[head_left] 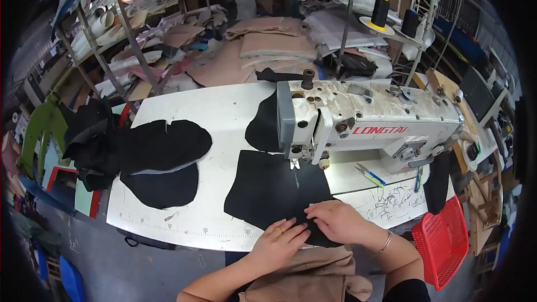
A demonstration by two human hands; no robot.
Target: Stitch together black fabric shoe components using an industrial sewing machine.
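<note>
A black fabric piece (263, 184) lies on the white sewing table, its far edge below the needle and presser foot (295, 163) of a sewing machine (380, 112). My left hand (281, 241), with a ring on one finger, rests on the near edge of this piece, fingers stretched out. Close beside it, my right hand (335, 221) has its fingers bent and closed on the fabric near its right edge; a bracelet is on that wrist. The near corner of the fabric hangs toward my lap. Behind the presser foot, another black piece (262, 126) is partly hidden by the machine head.
Stacked black cut pieces (162, 145) lie on the left of the table. Thread snips (370, 176) rest right of the needle, near a small blue tool (418, 179). A red basket (442, 246) stands low at right. Thread cones (380, 11) stand behind the machine.
</note>
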